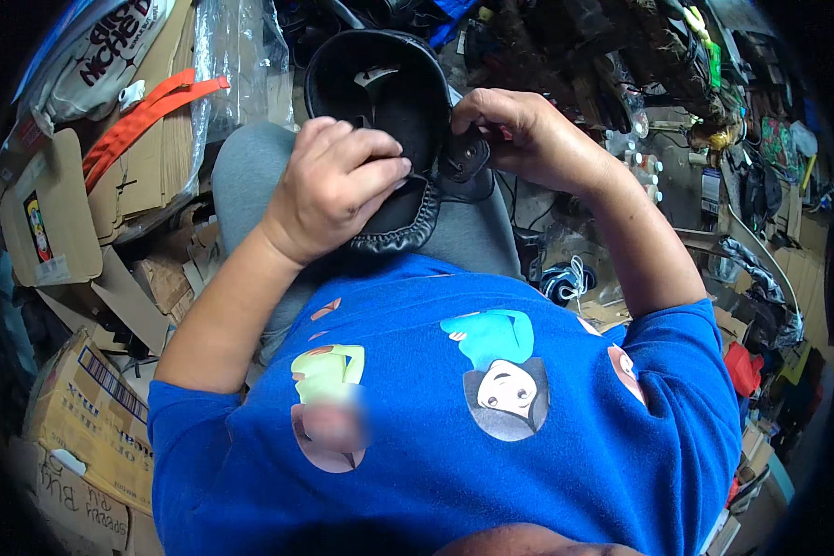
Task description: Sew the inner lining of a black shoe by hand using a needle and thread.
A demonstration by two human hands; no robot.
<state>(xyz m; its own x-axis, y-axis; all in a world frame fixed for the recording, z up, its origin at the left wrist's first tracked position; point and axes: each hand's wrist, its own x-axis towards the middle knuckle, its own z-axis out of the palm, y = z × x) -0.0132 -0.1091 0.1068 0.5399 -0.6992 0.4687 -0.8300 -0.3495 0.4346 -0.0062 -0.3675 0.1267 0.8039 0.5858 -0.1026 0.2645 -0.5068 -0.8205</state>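
Note:
Across my lap lies a black leather article (406, 227) with a puckered, gathered edge on the side nearest me. Its form resembles a moccasin-type shoe, though I cannot be sure of the kind. The wide open end (372, 48) faces away and has a light patch inside. Over its near left part, my left hand (338, 190) is closed, fingertips pinched at the gathered edge; what they grip is too small to make out. On the right, my right hand (505, 120) is closed on a black leather flap (464, 159) with small holes.
Flattened cardboard (51, 208), clear plastic (241, 74) and an orange strap (148, 116) lie to the left. A worn cardboard box (93, 417) stands at lower left. Small white-capped bottles (647, 171) and a roll of dark cord (565, 281) are on the right amid clutter.

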